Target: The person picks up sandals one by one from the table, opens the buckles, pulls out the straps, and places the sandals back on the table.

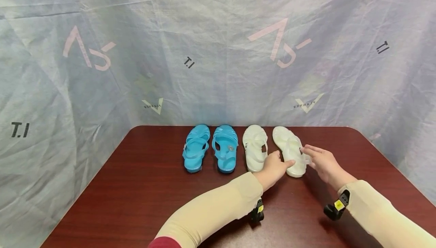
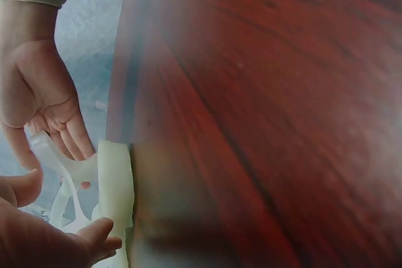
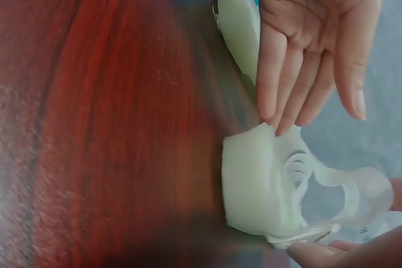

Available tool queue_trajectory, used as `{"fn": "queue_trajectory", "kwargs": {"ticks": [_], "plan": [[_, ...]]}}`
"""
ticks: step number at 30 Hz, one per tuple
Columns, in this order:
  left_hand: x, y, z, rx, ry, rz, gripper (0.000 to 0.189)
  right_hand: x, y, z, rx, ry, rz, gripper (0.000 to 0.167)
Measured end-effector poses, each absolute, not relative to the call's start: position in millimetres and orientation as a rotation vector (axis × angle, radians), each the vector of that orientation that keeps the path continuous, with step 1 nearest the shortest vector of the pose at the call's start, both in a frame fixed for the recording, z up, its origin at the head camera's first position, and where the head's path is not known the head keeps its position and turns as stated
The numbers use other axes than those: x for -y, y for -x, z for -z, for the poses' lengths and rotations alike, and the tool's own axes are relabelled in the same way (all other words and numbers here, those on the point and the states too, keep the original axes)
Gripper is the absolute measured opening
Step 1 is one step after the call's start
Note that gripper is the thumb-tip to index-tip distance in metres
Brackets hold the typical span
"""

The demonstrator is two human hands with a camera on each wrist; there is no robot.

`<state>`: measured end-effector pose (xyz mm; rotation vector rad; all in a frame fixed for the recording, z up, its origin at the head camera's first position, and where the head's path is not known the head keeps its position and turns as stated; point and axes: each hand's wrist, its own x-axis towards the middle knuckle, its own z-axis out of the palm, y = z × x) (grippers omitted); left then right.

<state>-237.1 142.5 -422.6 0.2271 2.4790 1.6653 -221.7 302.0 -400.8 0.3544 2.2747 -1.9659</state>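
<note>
Two white sandals and two blue sandals lie in a row, heels towards me. My left hand is between the white pair, its fingertips at the left side of the rightmost white sandal; in the right wrist view its fingers look straight, with the thumb held apart. From the other side, my right hand reaches to the same sandal, fingers extended beside its loose ankle strap. The heel sits between both hands.
The sandals stand near the far edge of a dark red wooden table. Behind it hangs a grey printed cloth, which also runs along the sides. A black wrist camera sits below the right sleeve.
</note>
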Motion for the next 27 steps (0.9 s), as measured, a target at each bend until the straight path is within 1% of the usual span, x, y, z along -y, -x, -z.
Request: {"fn": "queue_trajectory", "kwargs": {"ticks": [2,8,11,16,27], "plan": [[-145,236,422,-2.476,-0.223,-1.657,0.058,-302,222,404,-2.256,-0.352,1.967,0.067],[-148,239,425,-2.53,-0.318,-1.573,0.043,-304,222,412,-2.218,-0.311,1.975,0.068],[-148,242,428,-2.566,-0.344,-1.53,0.046,-303,223,415,-2.208,-0.307,1.993,0.068],[-148,246,432,-2.457,-0.325,-1.634,0.054,-302,222,416,-2.192,-0.316,2.016,0.068],[-151,244,434,-2.477,-0.266,-1.662,0.044,-301,219,417,-2.174,-0.448,2.023,0.075]]}}
